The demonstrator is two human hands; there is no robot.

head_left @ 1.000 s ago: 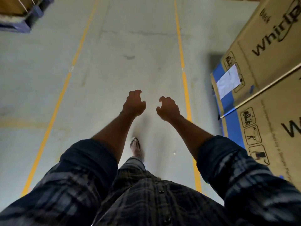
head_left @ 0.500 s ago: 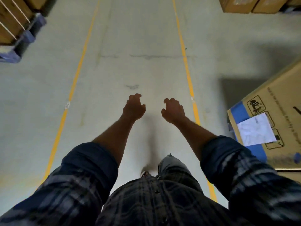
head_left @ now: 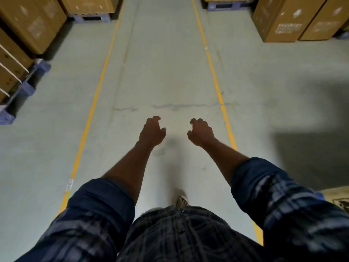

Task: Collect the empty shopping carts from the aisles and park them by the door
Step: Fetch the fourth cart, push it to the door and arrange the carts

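We look down at our two bare arms held out ahead over a grey concrete floor (head_left: 166, 76). Our left hand (head_left: 152, 133) and right hand (head_left: 201, 133) hang side by side with a gap between them, palms down, each with its fingers (head_left: 155, 119) curled loosely inward like a hook; neither hand holds or touches anything. The rolled plaid sleeves (head_left: 98, 203) cover both arms to the elbow, and one sandalled foot (head_left: 182, 201) shows below, between the arms. We stand in a lane marked by two yellow lines, the left line (head_left: 94, 103) and the right line (head_left: 213, 72), with a thin crack (head_left: 175, 106) running across the floor just beyond our hands. Cardboard boxes (head_left: 28, 21) on blue pallets (head_left: 24, 86) line the left side, and more boxes (head_left: 287, 17) stand at the far right. No shopping cart appears anywhere in view, so we cannot tell where one is.
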